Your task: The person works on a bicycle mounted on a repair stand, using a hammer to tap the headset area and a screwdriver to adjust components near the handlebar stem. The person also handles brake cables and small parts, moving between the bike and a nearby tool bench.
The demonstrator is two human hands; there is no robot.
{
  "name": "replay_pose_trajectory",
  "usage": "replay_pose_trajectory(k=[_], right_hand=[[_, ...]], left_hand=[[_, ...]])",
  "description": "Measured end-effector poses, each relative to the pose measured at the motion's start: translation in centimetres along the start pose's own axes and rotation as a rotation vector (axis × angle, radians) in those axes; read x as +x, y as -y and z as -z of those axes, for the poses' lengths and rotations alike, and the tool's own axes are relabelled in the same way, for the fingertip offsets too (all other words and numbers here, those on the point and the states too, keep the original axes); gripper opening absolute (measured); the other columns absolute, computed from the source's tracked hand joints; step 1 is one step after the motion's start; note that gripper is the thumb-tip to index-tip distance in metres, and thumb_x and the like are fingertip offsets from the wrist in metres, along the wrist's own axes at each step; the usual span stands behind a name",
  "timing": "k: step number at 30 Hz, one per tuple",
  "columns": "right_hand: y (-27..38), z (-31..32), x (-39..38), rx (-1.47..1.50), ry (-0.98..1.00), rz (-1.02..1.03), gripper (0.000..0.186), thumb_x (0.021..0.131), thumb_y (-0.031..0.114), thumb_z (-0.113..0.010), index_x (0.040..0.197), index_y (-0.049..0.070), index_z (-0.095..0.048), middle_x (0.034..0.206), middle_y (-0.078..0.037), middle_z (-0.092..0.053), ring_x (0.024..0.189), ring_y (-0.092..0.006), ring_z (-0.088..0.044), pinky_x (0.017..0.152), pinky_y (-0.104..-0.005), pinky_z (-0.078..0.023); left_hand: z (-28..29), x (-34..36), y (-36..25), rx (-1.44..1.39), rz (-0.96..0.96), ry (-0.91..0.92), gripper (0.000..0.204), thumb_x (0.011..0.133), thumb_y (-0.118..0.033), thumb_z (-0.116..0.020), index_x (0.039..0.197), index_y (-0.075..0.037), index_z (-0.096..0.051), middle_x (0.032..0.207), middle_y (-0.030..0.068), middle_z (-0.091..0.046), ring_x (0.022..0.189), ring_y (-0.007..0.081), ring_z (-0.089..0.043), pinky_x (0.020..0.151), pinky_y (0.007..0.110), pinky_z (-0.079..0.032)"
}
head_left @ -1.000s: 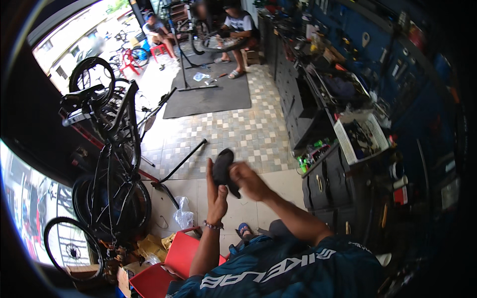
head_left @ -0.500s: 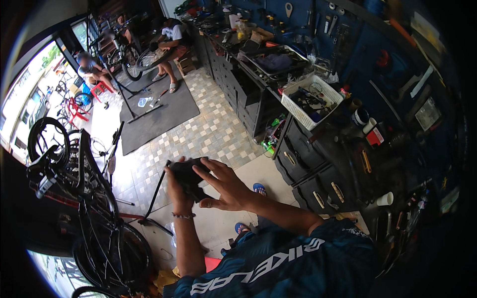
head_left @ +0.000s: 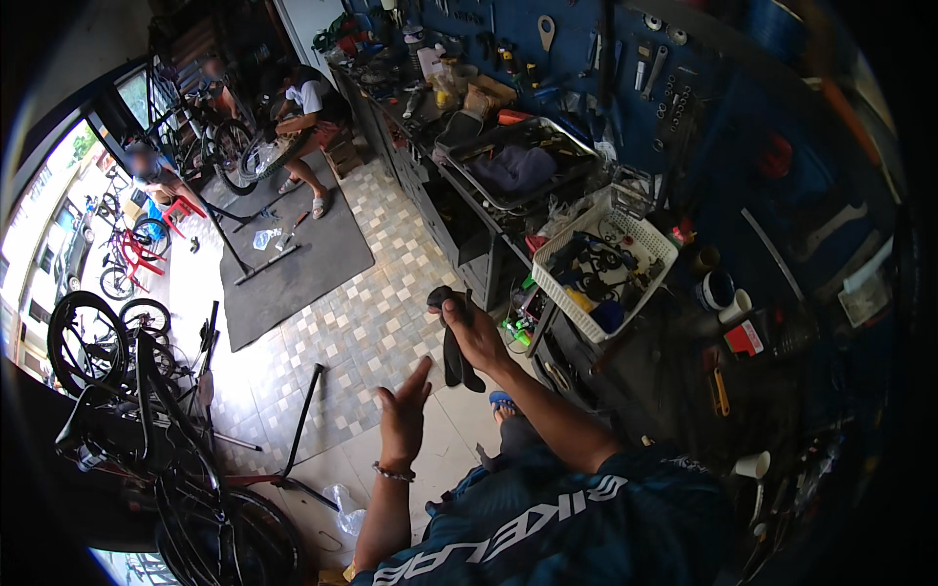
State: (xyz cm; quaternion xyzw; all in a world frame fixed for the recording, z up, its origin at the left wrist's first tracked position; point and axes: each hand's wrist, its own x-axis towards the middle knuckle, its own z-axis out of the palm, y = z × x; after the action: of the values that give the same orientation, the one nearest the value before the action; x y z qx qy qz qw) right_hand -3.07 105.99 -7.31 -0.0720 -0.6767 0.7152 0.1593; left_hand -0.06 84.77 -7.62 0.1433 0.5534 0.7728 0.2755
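In my right hand [head_left: 476, 340] is a limp black piece that looks like a glove [head_left: 455, 354]. My thumb presses on its upper part, and its lower end hangs down in lobes beside my fingers. Part of it is hidden behind the hand. To the left, my left hand [head_left: 403, 415] is raised with thumb and fingers apart, holding nothing. A bracelet [head_left: 393, 473] circles that wrist. A gap separates the left hand from the black glove.
A dark bicycle [head_left: 186, 459] stands at my left beside a black stand leg [head_left: 305, 420]. On the right bench are a white basket [head_left: 557, 278] of parts and a black tray [head_left: 459, 174]. Farther off, a seated person [head_left: 311, 103] handles a wheel near a grey mat [head_left: 293, 283].
My left hand has let go of the black glove and dropped lower. My right hand has carried the glove to the right. The view has swung toward the bench.
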Motion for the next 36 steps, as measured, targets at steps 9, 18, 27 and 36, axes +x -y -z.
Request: replay_pose_trajectory(k=[9,18,27,36], right_hand=[[1.6,-0.9,4.9,-0.25,0.068,0.621,0.052,0.1,0.032,-0.07,0.144,0.007,-0.058,0.136,-0.018,-0.055,0.127,-0.0398,-0.053,0.109,-0.0491,-0.042],[2.8,15.4,24.1,-0.741,-0.444,0.596,0.042,0.093,0.032,-0.081,0.125,0.009,-0.066,0.12,-0.015,-0.07,0.116,-0.0355,-0.067,0.099,-0.0443,-0.053],[4.6,27.3,28.7,-1.129,-0.473,-0.064,0.049,0.092,0.052,-0.075,0.12,0.011,-0.073,0.12,-0.019,-0.073,0.115,-0.0384,-0.069,0.095,-0.0499,-0.055],[-1.0,28.3,28.3,-1.504,-0.442,-0.178,0.061,0.09,0.053,-0.076,0.138,0.015,-0.068,0.158,-0.019,-0.048,0.147,-0.0435,-0.04,0.12,-0.0584,-0.035]], left_hand=[[-4.7,13.5,-1.7,-0.296,-0.106,-0.225,0.105,0.101,-0.084,-0.017,0.167,-0.003,-0.029,0.17,0.0186,-0.033,0.159,0.0288,-0.027,0.13,0.042,-0.021],[-4.3,10.7,0.1,-0.216,0.079,0.177,0.131,0.086,-0.098,-0.007,0.136,0.006,-0.068,0.163,0.0286,-0.042,0.158,0.0394,-0.028,0.128,0.055,-0.016],[-1.3,7.6,1.9,-0.155,0.203,-0.099,0.122,0.09,-0.096,-0.014,0.138,0.004,-0.066,0.155,0.0277,-0.053,0.143,0.0433,-0.051,0.117,0.056,-0.039],[-1.2,10.4,-0.2,0.063,0.156,-0.059,0.111,0.096,-0.088,-0.023,0.138,0.006,-0.063,0.147,0.0262,-0.061,0.132,0.0404,-0.063,0.107,0.05,-0.05]])
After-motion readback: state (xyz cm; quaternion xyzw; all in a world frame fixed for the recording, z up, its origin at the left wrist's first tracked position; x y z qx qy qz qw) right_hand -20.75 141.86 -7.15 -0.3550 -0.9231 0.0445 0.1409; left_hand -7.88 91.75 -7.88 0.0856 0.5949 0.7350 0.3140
